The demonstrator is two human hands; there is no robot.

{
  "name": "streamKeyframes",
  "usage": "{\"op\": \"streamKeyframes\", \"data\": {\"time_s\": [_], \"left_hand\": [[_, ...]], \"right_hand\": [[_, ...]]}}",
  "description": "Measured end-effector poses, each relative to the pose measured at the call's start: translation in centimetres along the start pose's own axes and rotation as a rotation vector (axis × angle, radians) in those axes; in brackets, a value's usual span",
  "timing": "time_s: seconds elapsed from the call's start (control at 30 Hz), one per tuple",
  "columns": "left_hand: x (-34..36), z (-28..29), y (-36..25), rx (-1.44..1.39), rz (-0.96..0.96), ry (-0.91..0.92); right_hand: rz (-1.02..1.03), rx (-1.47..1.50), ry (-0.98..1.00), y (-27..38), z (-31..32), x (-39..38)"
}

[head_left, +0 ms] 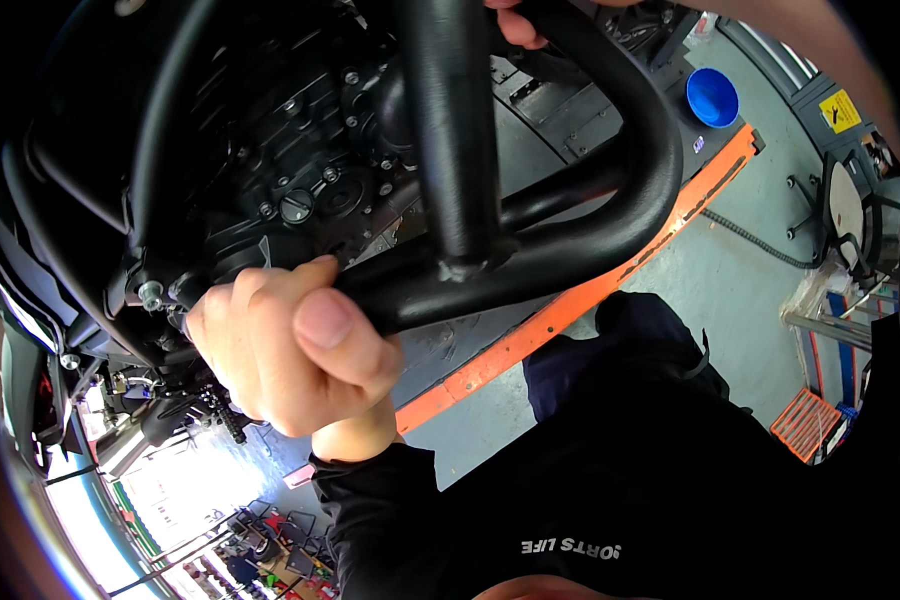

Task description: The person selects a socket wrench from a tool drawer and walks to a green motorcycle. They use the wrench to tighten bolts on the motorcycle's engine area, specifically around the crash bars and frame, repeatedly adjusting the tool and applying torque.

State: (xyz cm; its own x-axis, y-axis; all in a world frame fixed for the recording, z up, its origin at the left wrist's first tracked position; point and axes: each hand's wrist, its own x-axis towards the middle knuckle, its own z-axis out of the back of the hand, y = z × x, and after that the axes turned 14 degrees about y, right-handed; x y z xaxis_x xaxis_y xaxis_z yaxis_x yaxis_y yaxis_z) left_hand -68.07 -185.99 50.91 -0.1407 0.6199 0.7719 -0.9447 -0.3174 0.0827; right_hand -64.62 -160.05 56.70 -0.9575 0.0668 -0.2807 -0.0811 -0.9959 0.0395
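Curling the left hand (292, 345) around the left end of the black tubular bar (458, 150), apparently steadying it beside the engine (300, 190); resting the right hand (517, 28) by its upper bend (cropped, grip impossible to tell), likely sharing weight.

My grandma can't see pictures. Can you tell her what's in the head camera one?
A person's left hand is curled at a thick, bent black tube beside a dark engine. Part of the right hand shows at the top edge. Beyond an orange platform edge is a grey floor, with a blue bowl at upper right.
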Motion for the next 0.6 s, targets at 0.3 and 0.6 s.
{"op": "streamKeyframes", "data": {"time_s": [0.3,0.6], "left_hand": [[0.7,-0.4,0.6,-0.001,-0.09,-0.074],[0.5,-0.5,1.2,0.01,-0.114,-0.101]], "right_hand": [[-0.067,-0.302,0.019,-1.1,-0.2,1.5],[-0.399,-0.009,-0.317,0.6,-2.2,3.0]]}}
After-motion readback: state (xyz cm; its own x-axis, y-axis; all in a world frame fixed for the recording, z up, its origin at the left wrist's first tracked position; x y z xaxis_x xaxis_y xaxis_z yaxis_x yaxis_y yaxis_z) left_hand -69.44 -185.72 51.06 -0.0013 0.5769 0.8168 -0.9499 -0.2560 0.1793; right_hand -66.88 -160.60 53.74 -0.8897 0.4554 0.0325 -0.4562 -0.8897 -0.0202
